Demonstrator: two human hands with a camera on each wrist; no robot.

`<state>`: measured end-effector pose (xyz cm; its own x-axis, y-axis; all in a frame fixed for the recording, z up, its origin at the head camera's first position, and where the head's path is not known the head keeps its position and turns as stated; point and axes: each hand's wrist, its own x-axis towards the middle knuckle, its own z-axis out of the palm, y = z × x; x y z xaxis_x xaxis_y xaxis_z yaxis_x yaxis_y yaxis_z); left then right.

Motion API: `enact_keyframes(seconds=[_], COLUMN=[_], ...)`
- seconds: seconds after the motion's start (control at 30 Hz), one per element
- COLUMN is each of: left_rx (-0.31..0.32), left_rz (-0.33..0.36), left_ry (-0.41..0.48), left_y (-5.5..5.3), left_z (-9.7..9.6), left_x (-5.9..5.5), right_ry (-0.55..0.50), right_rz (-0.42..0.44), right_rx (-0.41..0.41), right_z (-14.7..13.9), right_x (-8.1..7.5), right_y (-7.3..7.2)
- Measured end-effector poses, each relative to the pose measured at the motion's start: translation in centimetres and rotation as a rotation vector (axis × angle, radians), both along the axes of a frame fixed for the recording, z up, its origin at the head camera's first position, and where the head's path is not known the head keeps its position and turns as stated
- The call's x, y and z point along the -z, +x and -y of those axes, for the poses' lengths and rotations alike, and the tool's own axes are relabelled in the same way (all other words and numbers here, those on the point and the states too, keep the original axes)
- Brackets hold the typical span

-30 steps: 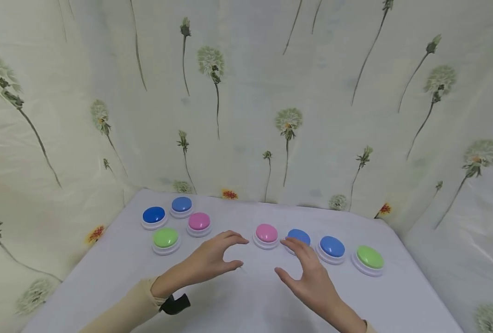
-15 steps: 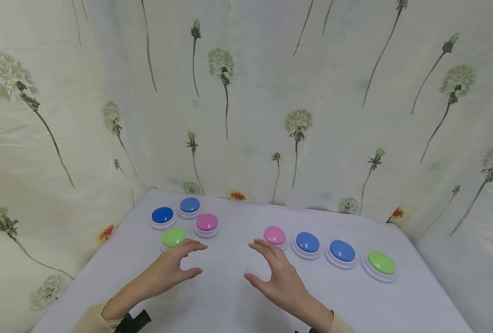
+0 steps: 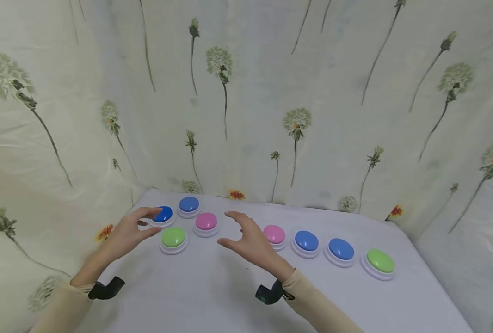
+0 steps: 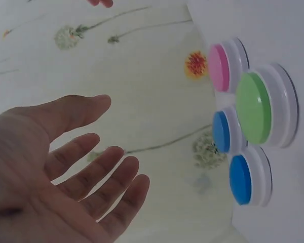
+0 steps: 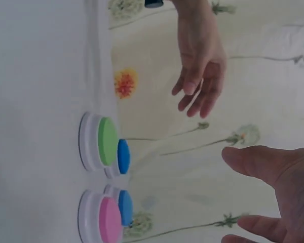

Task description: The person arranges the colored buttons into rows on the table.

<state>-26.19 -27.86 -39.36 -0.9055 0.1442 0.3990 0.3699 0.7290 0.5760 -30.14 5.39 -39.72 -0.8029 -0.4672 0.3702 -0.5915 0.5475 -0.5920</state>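
My left hand hovers above the left group of push buttons, fingers spread from the thumb and holding nothing. Its fingertips partly cover a dark blue button. Just to its right is a green button, with a pink button and a lighter blue button beyond. My right hand hangs in the air between the two groups, thumb and fingers apart, nothing held. It overlaps the edge of another pink button. In the left wrist view the left palm shows relaxed fingers, apart from the buttons.
Further right on the white table stand two blue buttons, one nearer and one farther right, then a green button. A dandelion-patterned curtain encloses the back and sides.
Both hands have moved left, from above the table's middle to the left group's side. The view has turned slightly left. The buttons stay in their places.
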Motion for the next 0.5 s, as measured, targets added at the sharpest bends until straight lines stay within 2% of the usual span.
enact_keyframes(seconds=[0.1, 0.23, 0.37, 0.5], left_rx=[-0.016, 0.009, 0.121, 0.224], left_rz=[0.052, 0.153, 0.325, 0.512], left_ry=[0.016, 0.053, 0.108, 0.101], left_y=[-1.6, -3.4, -4.7, -6.0], left_z=[1.6, 3.7, 5.1, 5.8], left_x=[0.4, 1.5, 3.1, 5.0], right_ry=[-0.024, -0.022, 0.033, 0.07], right_rz=[0.083, 0.192, 0.253, 0.281], right_rx=[-0.024, -0.047, -0.055, -0.082], right_z=[1.7, 4.3, 6.8, 8.9], right_x=[0.0, 1.0, 3.2, 5.7], right_y=[-1.8, -3.4, -3.9, -4.0])
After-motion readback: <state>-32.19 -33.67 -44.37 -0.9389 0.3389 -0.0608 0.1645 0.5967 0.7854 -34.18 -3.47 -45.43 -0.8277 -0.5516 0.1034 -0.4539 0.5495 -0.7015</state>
